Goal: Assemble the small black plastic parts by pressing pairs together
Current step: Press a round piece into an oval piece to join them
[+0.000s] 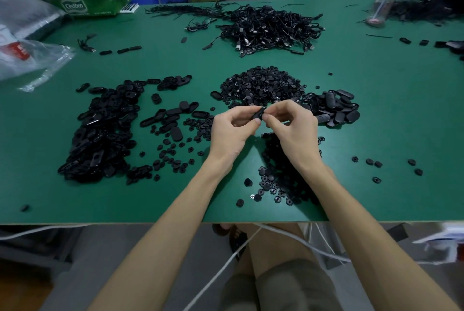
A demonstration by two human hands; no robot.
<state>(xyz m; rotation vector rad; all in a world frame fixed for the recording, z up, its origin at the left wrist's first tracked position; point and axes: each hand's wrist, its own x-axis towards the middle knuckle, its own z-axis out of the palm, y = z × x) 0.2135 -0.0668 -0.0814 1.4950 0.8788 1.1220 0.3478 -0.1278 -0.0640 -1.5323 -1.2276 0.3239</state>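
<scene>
Pinches a small black part [259, 113] at mid-frame between left grip [229, 132] and right grip [292, 130], both with fingers curled close on it and thumbs to the front. Holds it over the green counter [389, 122], just below a heap of round pieces [261, 83] in the frame. To the left, a wide spread of oval shells [100, 132]; to the right, a smaller oval pile [336, 108]; at upper centre, tangled cables [271, 27].

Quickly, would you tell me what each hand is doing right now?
Left hand: pinching the small black part.
Right hand: pinching the same part from the other side.
</scene>
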